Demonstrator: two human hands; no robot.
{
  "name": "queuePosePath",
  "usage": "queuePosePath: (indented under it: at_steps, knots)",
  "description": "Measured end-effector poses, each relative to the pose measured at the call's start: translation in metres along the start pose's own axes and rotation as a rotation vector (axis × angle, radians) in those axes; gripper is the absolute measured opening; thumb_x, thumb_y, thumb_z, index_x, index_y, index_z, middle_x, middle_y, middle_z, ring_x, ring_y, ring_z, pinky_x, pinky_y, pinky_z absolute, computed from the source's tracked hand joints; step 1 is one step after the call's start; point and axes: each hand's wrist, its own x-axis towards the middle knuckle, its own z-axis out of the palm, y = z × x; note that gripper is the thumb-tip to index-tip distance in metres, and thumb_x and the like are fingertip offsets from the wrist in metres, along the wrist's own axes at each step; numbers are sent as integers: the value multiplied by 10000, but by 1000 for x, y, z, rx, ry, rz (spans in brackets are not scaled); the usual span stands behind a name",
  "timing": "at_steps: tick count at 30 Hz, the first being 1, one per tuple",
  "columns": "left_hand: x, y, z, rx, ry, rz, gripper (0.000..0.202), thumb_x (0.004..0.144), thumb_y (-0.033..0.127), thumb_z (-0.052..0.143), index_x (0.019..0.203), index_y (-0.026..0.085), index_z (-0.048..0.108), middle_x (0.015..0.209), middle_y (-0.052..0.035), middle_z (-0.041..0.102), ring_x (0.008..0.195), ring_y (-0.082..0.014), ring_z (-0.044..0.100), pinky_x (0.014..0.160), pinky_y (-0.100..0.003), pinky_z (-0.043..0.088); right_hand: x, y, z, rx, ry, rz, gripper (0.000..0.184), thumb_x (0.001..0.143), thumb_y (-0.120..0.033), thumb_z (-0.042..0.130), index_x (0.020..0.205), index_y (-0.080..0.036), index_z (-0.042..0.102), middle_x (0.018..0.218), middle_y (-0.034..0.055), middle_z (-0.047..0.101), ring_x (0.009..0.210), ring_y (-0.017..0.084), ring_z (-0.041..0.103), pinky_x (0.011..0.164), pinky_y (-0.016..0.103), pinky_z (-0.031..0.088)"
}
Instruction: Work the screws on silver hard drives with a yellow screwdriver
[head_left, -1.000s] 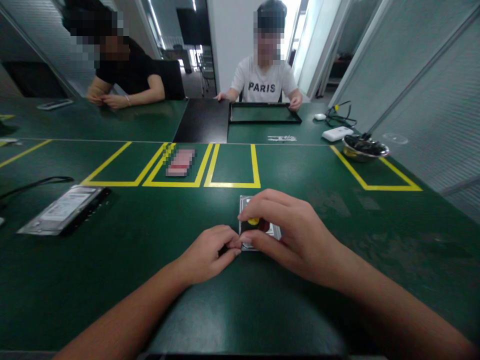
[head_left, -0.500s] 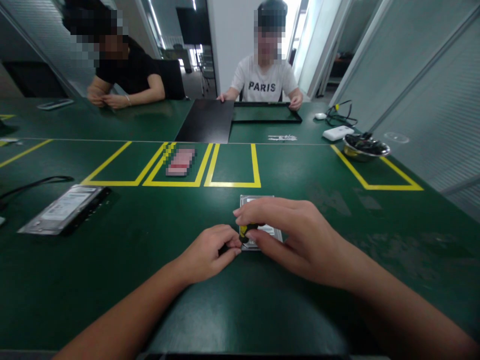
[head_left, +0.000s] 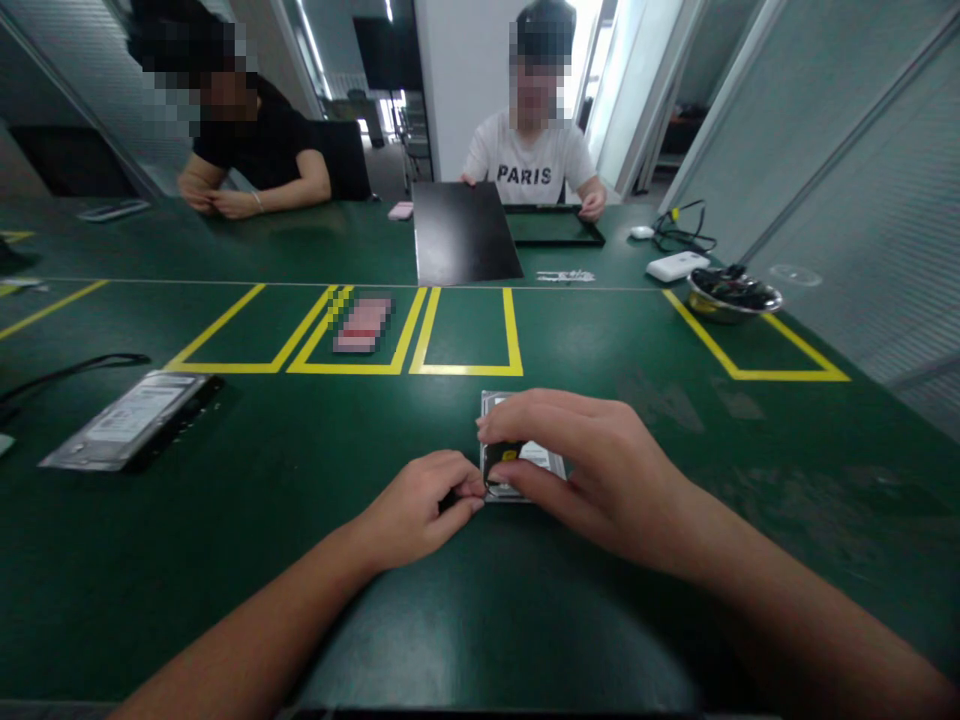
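Note:
A small silver hard drive [head_left: 541,458] with a white label lies flat on the green table, partly covered by my right hand. My right hand [head_left: 592,460] pinches the black-and-yellow handle of a screwdriver [head_left: 504,456] between thumb and fingers, over the drive's left side. The screwdriver's tip is hidden. My left hand [head_left: 435,505] rests on the table with its fingers curled in and the fingertips closed against the drive's lower left edge.
A larger hard drive [head_left: 127,420] lies at left near a black cable [head_left: 82,362]. Yellow tape outlines [head_left: 465,370] mark the table, one around a pink blurred object [head_left: 363,325]. A metal bowl of dark parts [head_left: 733,295] stands at right. Opposite, a person [head_left: 536,150] holds a black panel [head_left: 465,232]; another sits left.
The screwdriver handle has turned in my right fingers, which shifted slightly. My left hand stays put. Across the table, the person's black panel has moved right and tilted, uncovering a pink object behind.

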Motion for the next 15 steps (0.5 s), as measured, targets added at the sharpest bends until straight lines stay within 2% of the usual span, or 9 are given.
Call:
queuePosePath:
  at_steps: [15]
  knots:
    - [0, 0, 1, 12, 6, 4, 43, 894, 156, 575, 905, 195, 564, 840, 0, 591, 780, -147, 542, 710, -268, 417, -2, -1, 0, 17, -6, -2, 169, 954, -202, 555, 1109, -161, 609, 1109, 43, 693, 1055, 135, 633, 957, 237, 471]
